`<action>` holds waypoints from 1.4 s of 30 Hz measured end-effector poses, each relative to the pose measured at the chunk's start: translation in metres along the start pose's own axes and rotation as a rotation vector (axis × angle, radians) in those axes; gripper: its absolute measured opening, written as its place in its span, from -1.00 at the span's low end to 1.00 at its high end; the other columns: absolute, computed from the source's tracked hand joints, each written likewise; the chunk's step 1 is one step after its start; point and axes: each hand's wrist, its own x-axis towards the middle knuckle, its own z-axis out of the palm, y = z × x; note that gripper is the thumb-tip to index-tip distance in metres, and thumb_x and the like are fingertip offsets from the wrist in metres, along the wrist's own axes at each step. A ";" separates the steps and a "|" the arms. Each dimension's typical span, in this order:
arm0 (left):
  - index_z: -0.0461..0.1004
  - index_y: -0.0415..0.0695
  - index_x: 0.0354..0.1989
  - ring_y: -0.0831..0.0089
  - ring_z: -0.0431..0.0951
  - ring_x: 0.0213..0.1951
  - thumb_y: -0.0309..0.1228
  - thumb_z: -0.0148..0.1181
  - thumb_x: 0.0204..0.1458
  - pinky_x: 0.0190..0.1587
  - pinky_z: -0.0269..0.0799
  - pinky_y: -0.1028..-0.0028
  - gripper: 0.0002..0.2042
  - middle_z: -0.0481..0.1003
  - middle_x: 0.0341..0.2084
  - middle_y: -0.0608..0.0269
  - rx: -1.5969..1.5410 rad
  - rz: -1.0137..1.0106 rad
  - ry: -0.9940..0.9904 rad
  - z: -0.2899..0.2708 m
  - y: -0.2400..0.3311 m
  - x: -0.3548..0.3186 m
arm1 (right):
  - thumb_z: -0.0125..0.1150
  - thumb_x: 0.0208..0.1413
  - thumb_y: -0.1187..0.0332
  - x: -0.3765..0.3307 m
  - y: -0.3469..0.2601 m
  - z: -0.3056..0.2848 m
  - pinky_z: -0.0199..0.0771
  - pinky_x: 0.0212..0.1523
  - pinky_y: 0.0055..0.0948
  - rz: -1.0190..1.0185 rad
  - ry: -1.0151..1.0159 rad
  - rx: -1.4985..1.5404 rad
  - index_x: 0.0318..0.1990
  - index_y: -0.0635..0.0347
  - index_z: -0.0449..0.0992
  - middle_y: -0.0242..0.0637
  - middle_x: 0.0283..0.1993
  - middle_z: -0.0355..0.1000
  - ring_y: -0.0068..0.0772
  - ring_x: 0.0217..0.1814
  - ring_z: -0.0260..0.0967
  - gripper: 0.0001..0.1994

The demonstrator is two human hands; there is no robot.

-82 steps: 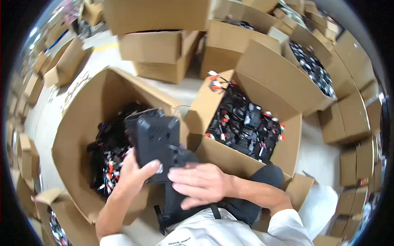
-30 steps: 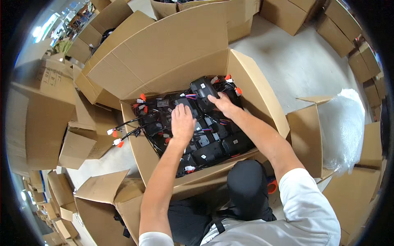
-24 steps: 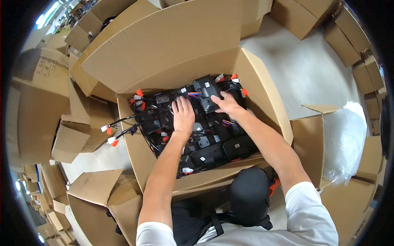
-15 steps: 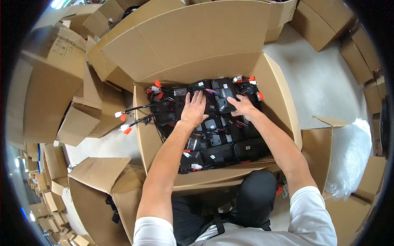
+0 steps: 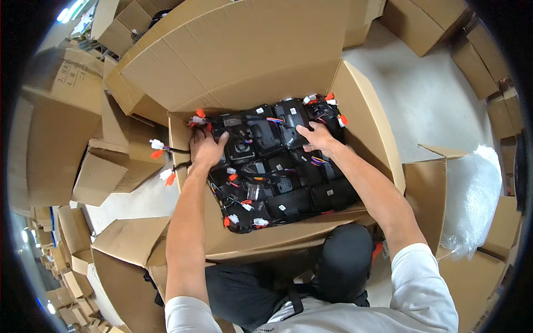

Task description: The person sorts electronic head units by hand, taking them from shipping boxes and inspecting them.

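Flat black plastic modules with wires lie side by side in a large open cardboard box. At its back right, my right hand grips the lower right edge of one black module, thumb on its top; its other fingers are partly hidden. My left hand rests at the left side, over black cables, with its fingertips among them and the thumb spread apart. Beside it, a white connector and an orange-red one hang over the box's left wall.
More white and red connectors stick up at the back right corner. An open carton stands at the near left. To the right, bubble wrap spills from another carton. Stacked cartons flank the left side.
My left hand has moved left, off the middle modules and onto the cables by the left wall. My right hand stays at the same module. The whole view has shifted slightly.
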 end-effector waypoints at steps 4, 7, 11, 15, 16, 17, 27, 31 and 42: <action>0.16 -0.48 0.29 -0.23 0.13 0.33 0.28 -0.15 0.15 0.37 0.00 0.06 -0.08 0.14 0.27 -0.47 -0.057 0.005 -0.098 -0.004 0.000 -0.002 | 0.26 0.19 0.07 0.005 0.000 0.000 0.64 -0.44 -0.38 -0.005 -0.032 0.049 0.13 0.29 0.40 -0.14 -0.10 0.52 -0.33 -0.28 0.52 -0.48; -0.13 -0.49 0.40 -0.17 -0.13 0.45 0.32 -0.10 0.10 0.45 -0.18 0.15 0.05 -0.13 0.40 -0.45 0.001 0.039 -0.178 -0.008 0.001 -0.023 | 0.27 0.16 0.04 0.012 0.008 -0.007 0.64 -0.47 -0.39 -0.018 0.019 -0.088 0.13 0.32 0.41 -0.11 -0.12 0.51 -0.30 -0.32 0.54 -0.45; 0.26 -0.38 0.23 -0.11 -0.01 0.42 0.03 0.29 -0.01 0.42 -0.07 0.10 -0.20 0.06 0.33 -0.34 0.054 0.151 0.002 -0.028 0.010 -0.073 | 0.27 0.15 -0.03 0.020 0.024 0.013 0.68 -0.21 -0.19 -0.026 -0.011 -0.027 0.15 0.29 0.38 -0.11 0.06 0.44 -0.20 -0.09 0.50 -0.39; 0.40 -0.18 0.16 -0.03 0.18 0.35 -0.20 0.36 -0.04 0.37 0.08 0.07 -0.42 0.23 0.29 -0.15 -0.237 0.593 0.310 -0.122 -0.003 -0.181 | 0.14 0.22 -0.02 0.034 0.025 -0.015 0.52 0.07 0.00 -0.082 -0.021 -0.290 0.04 0.27 0.46 -0.22 0.09 0.41 -0.22 0.15 0.38 -0.50; 0.42 -0.19 0.14 -0.02 0.21 0.33 -0.22 0.38 -0.05 0.37 0.09 0.07 -0.44 0.25 0.28 -0.12 -0.193 0.511 0.334 -0.152 -0.035 -0.223 | 0.14 0.22 -0.02 0.023 0.021 0.007 0.52 0.04 -0.05 -0.097 -0.054 -0.141 0.02 0.25 0.48 -0.24 0.05 0.44 -0.26 0.16 0.37 -0.52; 0.44 -0.19 0.12 0.00 0.24 0.31 -0.25 0.39 -0.06 0.36 0.10 0.06 -0.45 0.27 0.27 -0.09 -0.183 0.474 0.380 -0.179 -0.053 -0.255 | 0.14 0.21 -0.08 0.026 0.022 -0.005 0.61 -0.21 -0.27 -0.153 -0.014 -0.148 0.03 0.31 0.49 -0.25 -0.13 0.47 -0.26 -0.17 0.48 -0.45; 0.54 -0.31 -0.46 -0.10 0.56 -0.39 -0.13 0.19 0.06 -0.31 0.47 0.09 -0.61 0.52 -0.49 -0.21 -0.278 -0.792 -0.097 -0.066 -0.370 -0.626 | 0.15 0.19 0.05 -0.020 0.007 -0.001 0.44 -0.03 -0.17 -0.549 -0.047 -1.198 0.00 0.31 0.54 0.12 -0.26 0.56 -0.05 -0.13 0.54 -0.54; 0.63 -0.19 -0.45 0.03 0.60 -0.40 -0.17 0.31 -0.05 -0.30 0.51 0.19 -0.71 0.57 -0.50 -0.10 -0.473 -0.835 -0.458 0.003 -0.367 -0.683 | 0.16 0.21 0.16 -0.112 -0.017 0.023 0.46 -0.05 -0.33 -0.433 -0.251 -1.269 0.05 0.37 0.52 -0.14 -0.20 0.57 -0.31 -0.17 0.50 -0.57; 0.56 -0.30 -0.06 -0.05 0.56 0.02 0.01 0.33 -0.05 0.05 0.48 0.17 -0.42 0.56 -0.09 -0.19 -0.360 -1.603 -0.159 0.077 -0.460 -0.757 | 0.13 0.20 0.14 -0.216 -0.002 0.025 0.43 -0.08 -0.34 -0.197 -0.210 -1.311 0.00 0.41 0.55 -0.12 -0.24 0.56 -0.36 -0.17 0.48 -0.55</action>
